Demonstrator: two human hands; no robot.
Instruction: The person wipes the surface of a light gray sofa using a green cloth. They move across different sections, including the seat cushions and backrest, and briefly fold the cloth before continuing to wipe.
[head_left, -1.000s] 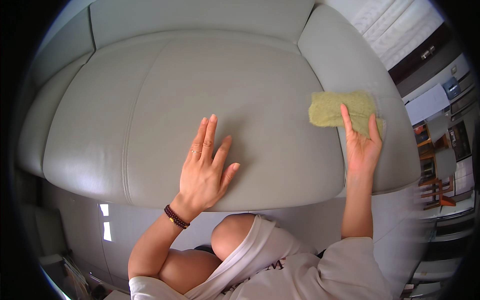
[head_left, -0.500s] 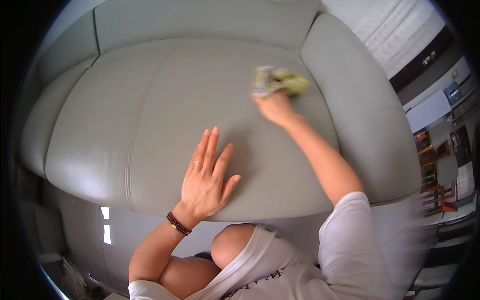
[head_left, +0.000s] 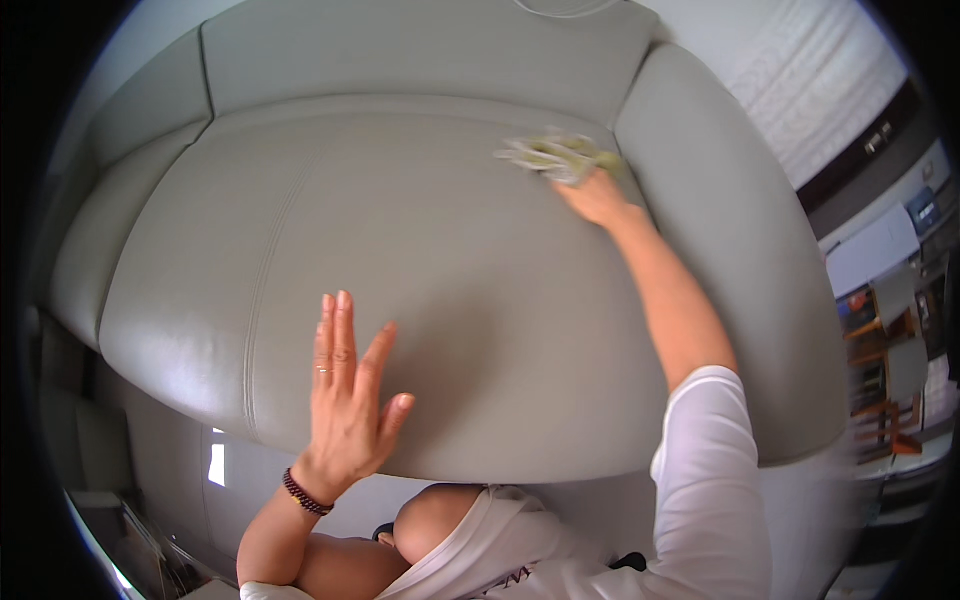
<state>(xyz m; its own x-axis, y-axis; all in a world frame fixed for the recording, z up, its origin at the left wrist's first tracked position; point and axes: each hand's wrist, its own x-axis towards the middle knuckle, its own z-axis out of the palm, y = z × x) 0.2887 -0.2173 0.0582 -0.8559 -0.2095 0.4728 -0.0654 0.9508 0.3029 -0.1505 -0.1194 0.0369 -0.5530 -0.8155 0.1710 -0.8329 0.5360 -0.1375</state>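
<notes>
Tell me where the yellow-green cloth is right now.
In the head view, the yellow-green cloth is in the right hand, at the far right corner of the grey sofa seat, near the backrest and right armrest.

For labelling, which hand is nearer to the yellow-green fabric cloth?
Right: the right hand holds the cloth; the left hand is apart from it, near the front edge of the grey leather-look sofa.

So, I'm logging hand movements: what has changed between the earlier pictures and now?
The right hand carried the yellow-green cloth leftward and farther out, from the armrest to the back right of the seat cushion. The cloth, now blurred, looks bunched instead of spread. The left hand shifted left. The right hand kept the cloth; the left stayed empty.
</notes>
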